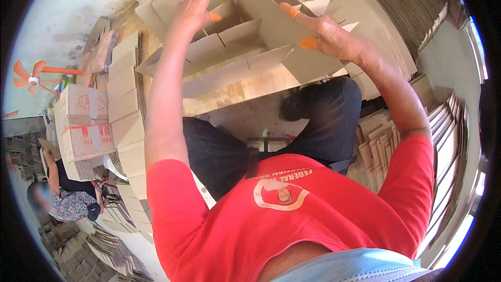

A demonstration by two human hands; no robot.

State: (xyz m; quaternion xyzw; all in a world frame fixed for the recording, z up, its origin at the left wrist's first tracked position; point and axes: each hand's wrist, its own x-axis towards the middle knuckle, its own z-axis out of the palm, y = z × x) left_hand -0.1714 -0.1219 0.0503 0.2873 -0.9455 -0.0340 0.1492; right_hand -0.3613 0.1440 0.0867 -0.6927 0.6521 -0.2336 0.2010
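A grid of slotted cardboard divider strips (235,47) rests in front of my knees. My left hand (192,13), with an orange fingertip cover, grips the top of the grid at its left part. A long flat cardboard strip (271,18) runs diagonally across the grid. My right hand (326,34), also with orange fingertip covers, holds that strip on its right side. Both forearms reach up from my red shirt.
Stacks of flat cardboard pieces (389,21) rise on the right and behind the grid. Taped cardboard boxes (83,120) and more strips (125,89) pile up at left. An orange fan (34,75) stands far left. Another person (68,198) sits at lower left.
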